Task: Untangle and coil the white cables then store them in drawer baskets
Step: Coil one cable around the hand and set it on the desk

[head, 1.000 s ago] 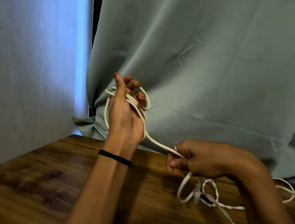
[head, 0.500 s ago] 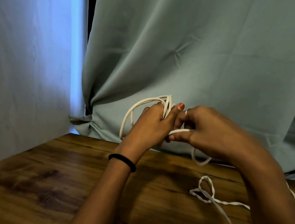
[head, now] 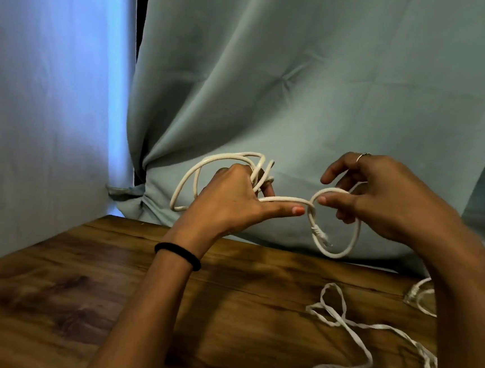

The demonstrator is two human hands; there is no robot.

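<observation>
Gripping a bundle of coiled loops, the left hand [head: 231, 197] is raised above the wooden table [head: 85, 296], its fingers curled round the white cable [head: 284, 199] while the thumb points straight out to the right, lying just under the strand that leaves the bundle. The loops arc out to the left of the knuckles and over the top of the hand, in front of the grey-green curtain [head: 302, 86]. From the bundle the cable runs right to the right hand [head: 380, 201], which is also held in the air, level with the left and near it. Here the cable forms a hanging loop: the right index finger and thumb reach through or pinch its top, the other fingers loosely curled behind; exactly which fingers press the strand is hard to tell. A plug end of the cable sits on the lower left side of that hanging loop. A black hair tie [head: 178, 254] circles the left wrist, and a ring [head: 362, 156] shows on a right finger. On the table at lower right lies a flat white cord [head: 349, 325] in loose tangles, well apart from the hands, and another white cable [head: 419, 296] shows partly behind the right forearm.
</observation>
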